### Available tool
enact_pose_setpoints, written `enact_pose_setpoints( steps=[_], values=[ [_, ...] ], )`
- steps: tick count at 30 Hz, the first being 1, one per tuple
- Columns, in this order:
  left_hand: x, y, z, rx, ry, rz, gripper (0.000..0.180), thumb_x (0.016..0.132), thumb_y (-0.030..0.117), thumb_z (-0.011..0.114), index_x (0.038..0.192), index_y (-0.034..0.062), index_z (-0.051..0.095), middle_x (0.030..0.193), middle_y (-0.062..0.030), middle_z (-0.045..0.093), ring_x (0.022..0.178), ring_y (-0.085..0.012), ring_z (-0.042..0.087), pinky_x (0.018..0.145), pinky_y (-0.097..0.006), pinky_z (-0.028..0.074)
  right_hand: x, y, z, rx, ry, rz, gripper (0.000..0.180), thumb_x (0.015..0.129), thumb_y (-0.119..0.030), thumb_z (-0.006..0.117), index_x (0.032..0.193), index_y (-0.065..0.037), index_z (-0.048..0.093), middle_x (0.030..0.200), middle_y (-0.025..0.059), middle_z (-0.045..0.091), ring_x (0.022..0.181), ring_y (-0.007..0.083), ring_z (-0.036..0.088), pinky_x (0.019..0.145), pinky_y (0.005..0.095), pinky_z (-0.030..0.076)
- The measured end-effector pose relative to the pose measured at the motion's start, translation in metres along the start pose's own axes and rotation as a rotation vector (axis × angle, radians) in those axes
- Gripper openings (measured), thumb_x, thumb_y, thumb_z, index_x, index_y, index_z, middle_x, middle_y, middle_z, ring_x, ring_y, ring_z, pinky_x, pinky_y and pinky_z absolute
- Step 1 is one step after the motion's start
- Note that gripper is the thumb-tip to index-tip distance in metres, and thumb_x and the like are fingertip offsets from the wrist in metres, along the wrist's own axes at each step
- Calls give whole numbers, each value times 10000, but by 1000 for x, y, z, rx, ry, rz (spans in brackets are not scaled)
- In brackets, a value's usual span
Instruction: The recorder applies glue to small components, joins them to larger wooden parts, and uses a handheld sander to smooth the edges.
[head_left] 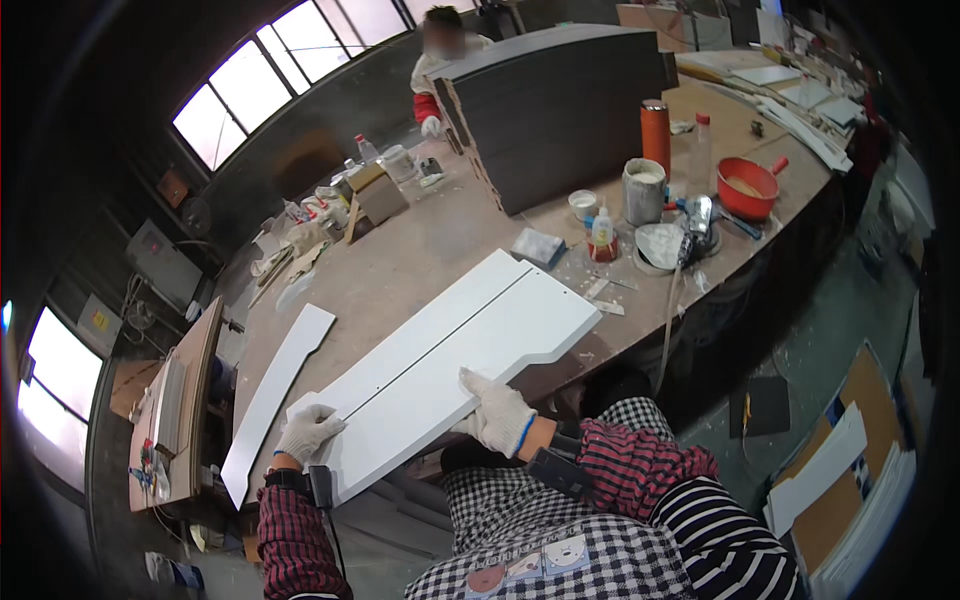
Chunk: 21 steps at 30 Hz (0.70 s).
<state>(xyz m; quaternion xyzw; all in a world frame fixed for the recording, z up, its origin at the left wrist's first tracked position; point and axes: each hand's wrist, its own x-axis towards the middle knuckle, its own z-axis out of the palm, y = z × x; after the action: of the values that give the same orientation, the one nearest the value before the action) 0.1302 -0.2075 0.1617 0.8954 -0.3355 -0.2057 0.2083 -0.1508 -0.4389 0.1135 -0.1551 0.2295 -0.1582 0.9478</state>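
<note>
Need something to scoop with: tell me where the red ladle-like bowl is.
In the head view the red bowl with a handle sits at the workbench's far right, beyond the grey tub and right of the orange bottle.

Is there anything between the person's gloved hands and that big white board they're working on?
Nothing visible. The left hand rests on the near left corner of the white panel, and the right hand lies on its near edge. Both gloves touch it directly.

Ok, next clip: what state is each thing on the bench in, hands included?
White panel: flat on the workbench, near edge overhanging.
Left hand: gloved, resting on the panel's corner.
Right hand: gloved, pressed on the panel's near edge.
Narrow white strip: lying flat, untouched.
Orange bowl: upright, holding something pale.
</note>
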Motion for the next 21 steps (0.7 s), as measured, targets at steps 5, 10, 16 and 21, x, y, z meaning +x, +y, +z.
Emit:
enact_pose_setpoints(
  steps=[5,10,16,21],
  values=[
    [21,4,12,149,-6,30,507,816,363,760,1136,-23,684,1003,-152,736,926,-224,691,848,-334,526,22,10,-9,95,-17,27,431,1046,-323,501,1330,0,478,1277,172,590,1098,344,651,898,541,582],
    [-9,70,52,281,151,208,586,781,398,787,1198,7,659,1196,-193,674,1072,-321,663,962,-396,504,31,19,-7,93,6,-5,416,1055,-315,475,1321,5,477,1272,176,588,1088,338,655,876,514,603],
    [-40,133,109,545,112,668,845,636,286,847,1359,85,457,1352,-140,514,1228,-390,505,923,-468,510,30,22,-2,177,-32,60,400,1056,-311,468,1273,25,471,1188,170,601,1065,321,657,861,485,625],
    [-20,136,96,580,129,450,649,738,6,618,1364,126,495,1346,-151,575,1163,-375,587,914,-457,515,17,3,-4,-65,-185,103,382,1030,-311,549,1219,21,530,1128,165,620,995,280,655,769,397,622]
  ],
)
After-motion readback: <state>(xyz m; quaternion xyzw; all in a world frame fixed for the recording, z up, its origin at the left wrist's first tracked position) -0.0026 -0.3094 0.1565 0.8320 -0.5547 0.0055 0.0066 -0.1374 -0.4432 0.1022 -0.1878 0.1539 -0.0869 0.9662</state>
